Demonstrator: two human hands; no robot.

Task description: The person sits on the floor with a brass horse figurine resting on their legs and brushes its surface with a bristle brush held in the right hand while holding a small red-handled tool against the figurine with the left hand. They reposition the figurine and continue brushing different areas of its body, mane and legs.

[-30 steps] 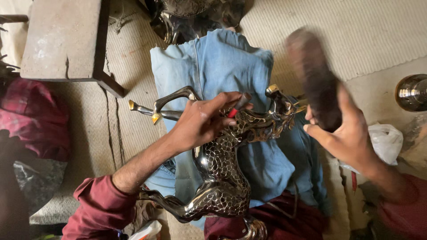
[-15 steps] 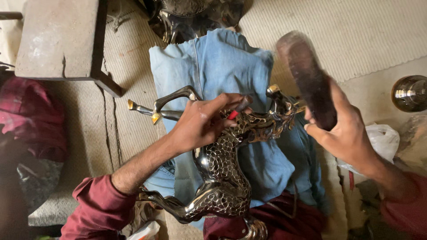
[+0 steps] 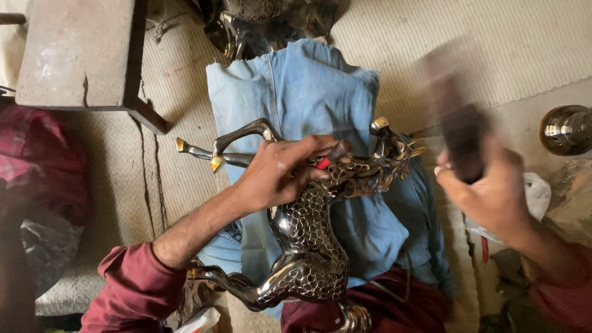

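Right hand (image 3: 493,197), fingers gripping the dark mallet (image 3: 459,132), has swung left; left hand (image 3: 277,176) still clamps horse figurine (image 3: 308,246).

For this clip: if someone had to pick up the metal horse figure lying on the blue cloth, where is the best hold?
Probably the horse figure by its thick patterned body, from above: it lies on its side there, broad and exposed, while the raised legs are thin and pointed.

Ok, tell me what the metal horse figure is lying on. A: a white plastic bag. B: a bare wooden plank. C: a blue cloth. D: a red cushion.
C: the patterned metal horse figure lies across a light blue cloth spread over the woven mat, while the left hand presses on it near the neck.
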